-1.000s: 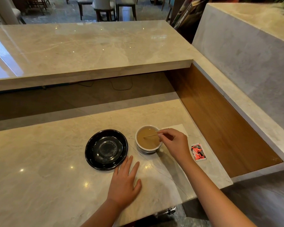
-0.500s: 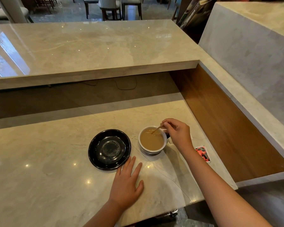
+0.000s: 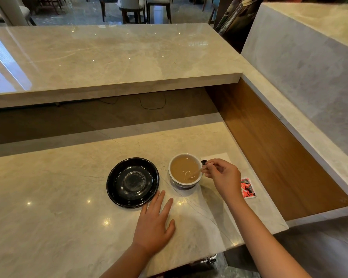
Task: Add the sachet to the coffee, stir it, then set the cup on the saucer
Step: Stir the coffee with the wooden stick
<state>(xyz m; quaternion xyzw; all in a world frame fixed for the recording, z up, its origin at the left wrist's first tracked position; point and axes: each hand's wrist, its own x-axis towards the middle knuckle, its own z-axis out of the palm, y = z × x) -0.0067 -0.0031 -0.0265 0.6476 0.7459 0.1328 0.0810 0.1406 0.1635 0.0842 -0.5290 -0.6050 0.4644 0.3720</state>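
A white cup full of light brown coffee stands on the marble counter, just right of a black saucer that holds nothing. My right hand pinches a thin wooden stirrer whose tip dips into the coffee at the cup's right side. The cup's dark handle points right, toward that hand. My left hand lies flat on the counter with fingers spread, just below the saucer and cup. A red and white sachet lies on the counter right of my right wrist.
A white napkin lies behind the cup, partly under my right hand. A raised marble ledge runs across the back. A wooden panel and a marble wall close the right side. The counter's front edge is near my forearms.
The stirrer has swung from the cup's far side to its right near side, and my right hand shifted a little right with it. My left hand stays flat. The view has drifted slightly.
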